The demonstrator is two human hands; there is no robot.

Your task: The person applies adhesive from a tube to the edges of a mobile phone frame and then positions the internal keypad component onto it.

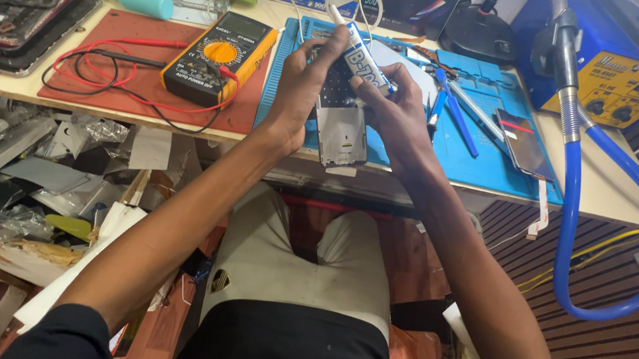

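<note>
My left hand [301,84] grips the left side of an opened phone body [339,117], held upright over the near edge of the blue work mat [497,163]. My right hand [397,114] holds a white and blue glue tube [363,56], slanted up to the left with its nozzle tip above the phone's top. The tube lies across the phone's upper part. Both hands touch around the phone.
A yellow multimeter [218,57] with red leads lies on a brown mat [136,77] to the left. Opened phones [15,16] sit far left. Tweezers and blue tools [458,112] lie on the mat. A blue station [619,70] with a blue hose [571,241] stands right.
</note>
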